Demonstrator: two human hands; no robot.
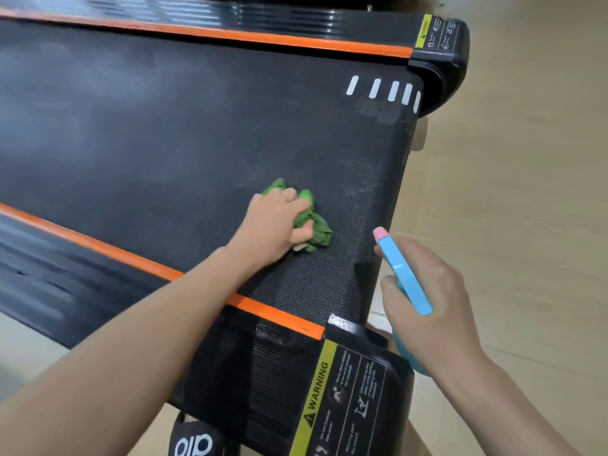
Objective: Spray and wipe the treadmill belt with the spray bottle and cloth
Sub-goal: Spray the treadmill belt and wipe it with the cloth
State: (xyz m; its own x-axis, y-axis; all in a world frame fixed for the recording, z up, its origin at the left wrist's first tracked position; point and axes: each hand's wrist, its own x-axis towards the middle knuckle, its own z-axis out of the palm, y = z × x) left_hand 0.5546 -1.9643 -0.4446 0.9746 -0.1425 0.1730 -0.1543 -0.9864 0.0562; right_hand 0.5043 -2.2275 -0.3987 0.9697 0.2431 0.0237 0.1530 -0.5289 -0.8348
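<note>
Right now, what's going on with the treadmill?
A person is cleaning the treadmill belt. The left hand grips a bunched green cloth and presses it on the belt near its rear end. The right hand holds a blue spray bottle with a pink nozzle, just off the belt's end edge, nozzle toward the belt. Pale specks and a smudge show on the belt beyond the cloth, near the white dashes.
</note>
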